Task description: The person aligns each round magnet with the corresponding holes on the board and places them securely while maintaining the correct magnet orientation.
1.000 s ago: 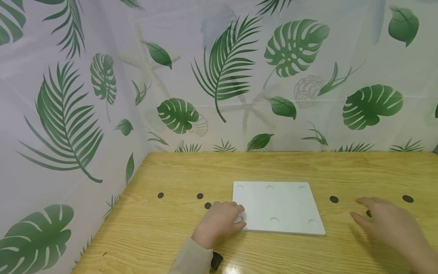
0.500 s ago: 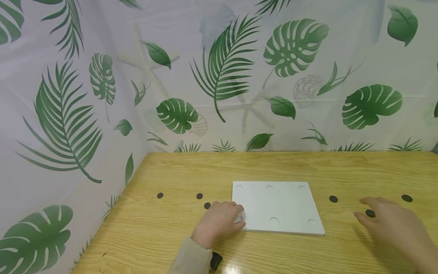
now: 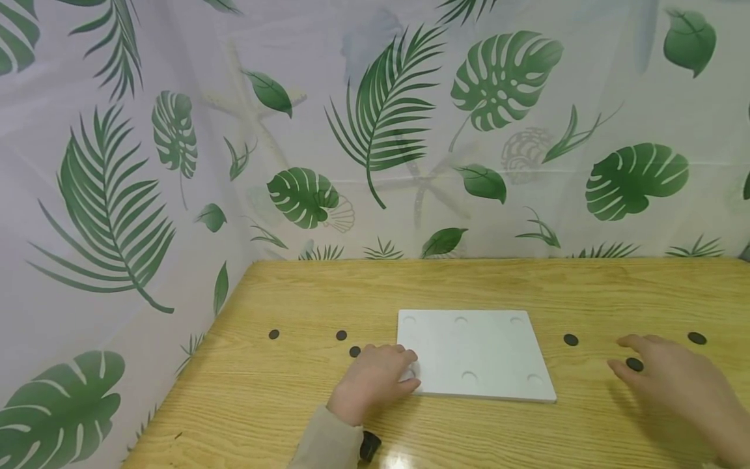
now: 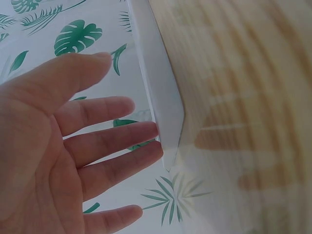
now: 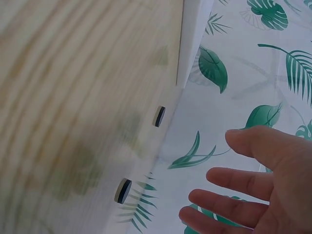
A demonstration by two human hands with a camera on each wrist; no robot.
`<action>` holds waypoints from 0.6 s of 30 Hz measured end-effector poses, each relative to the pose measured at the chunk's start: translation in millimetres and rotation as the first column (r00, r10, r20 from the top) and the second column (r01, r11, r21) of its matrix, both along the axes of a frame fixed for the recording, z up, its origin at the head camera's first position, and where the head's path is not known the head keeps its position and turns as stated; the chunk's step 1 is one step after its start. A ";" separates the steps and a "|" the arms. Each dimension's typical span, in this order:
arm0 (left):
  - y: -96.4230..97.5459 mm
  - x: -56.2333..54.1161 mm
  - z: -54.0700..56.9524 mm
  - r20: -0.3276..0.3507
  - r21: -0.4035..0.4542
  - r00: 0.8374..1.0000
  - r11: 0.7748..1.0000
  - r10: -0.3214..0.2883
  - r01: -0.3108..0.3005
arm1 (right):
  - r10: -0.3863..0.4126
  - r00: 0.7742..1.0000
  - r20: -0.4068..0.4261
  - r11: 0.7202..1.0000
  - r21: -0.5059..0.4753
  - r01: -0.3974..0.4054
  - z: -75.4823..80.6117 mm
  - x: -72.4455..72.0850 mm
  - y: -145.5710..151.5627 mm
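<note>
A white rectangular board (image 3: pixel 480 355) with several shallow round recesses lies flat on the table. My left hand (image 3: pixel 377 378) is at the board's left front corner, covering part of it. In the left wrist view, the fingers (image 4: pixel 117 136) are loosely extended, and two fingertips meet or overlap the board's edge (image 4: pixel 163 92); contact is unclear. To the right of the board, my right hand (image 3: pixel 670 381) hovers with thumb and fingers apart, holding nothing. Nearest to it is a small black disc (image 3: pixel 635 364). The right wrist view shows two discs on edge-on tabletop, one nearer (image 5: pixel 123 191).
More black discs lie on the wooden table (image 3: pixel 263 404): one left of the board (image 3: pixel 273 334), two closer to it, such as this disc (image 3: pixel 341 335), and others to the right, including a far disc (image 3: pixel 697 338). Leaf-patterned sheeting (image 3: pixel 410 130) stands behind and at left.
My right hand has shifted slightly to the right, so the disc by its thumb shows more fully. My left hand and the board stay put.
</note>
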State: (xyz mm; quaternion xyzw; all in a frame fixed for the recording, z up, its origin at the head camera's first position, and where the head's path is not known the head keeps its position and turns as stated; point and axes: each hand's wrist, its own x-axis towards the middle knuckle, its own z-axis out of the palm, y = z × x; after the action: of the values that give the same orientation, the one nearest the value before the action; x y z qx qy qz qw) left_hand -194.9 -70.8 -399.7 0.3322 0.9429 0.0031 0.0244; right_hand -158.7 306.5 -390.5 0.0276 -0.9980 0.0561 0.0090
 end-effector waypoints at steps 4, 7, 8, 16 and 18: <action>-0.4 0.4 0.5 0.011 0.012 1.000 1.000 0.008 -0.008 | 0.020 1.000 0.010 1.000 0.005 -0.020 -1.0 -1.5 1.7; -0.6 0.7 0.9 0.008 0.010 1.000 1.000 0.008 -0.008 | 0.029 0.999 0.022 0.999 0.013 -0.029 -1.4 -3.1 2.8; -0.7 0.8 1.0 0.009 0.010 1.000 1.000 0.008 -0.009 | 0.032 0.999 0.031 0.999 0.015 -0.032 -1.7 -3.4 3.2; -0.9 1.6 2.2 0.029 0.028 0.999 1.000 0.013 -0.014 | 0.031 0.997 0.074 0.999 0.017 -0.033 -7.4 -10.3 11.4; -0.9 1.8 2.3 0.030 0.031 0.999 0.999 0.015 -0.016 | 0.036 0.996 0.079 0.999 0.016 -0.038 -10.1 -12.4 14.2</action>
State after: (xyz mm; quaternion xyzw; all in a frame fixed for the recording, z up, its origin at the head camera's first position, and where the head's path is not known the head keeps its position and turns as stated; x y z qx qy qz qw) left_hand -193.2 -71.7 -397.4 0.3252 0.9448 0.0232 0.0333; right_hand -171.1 320.7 -400.6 0.0438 -0.9974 0.0486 -0.0316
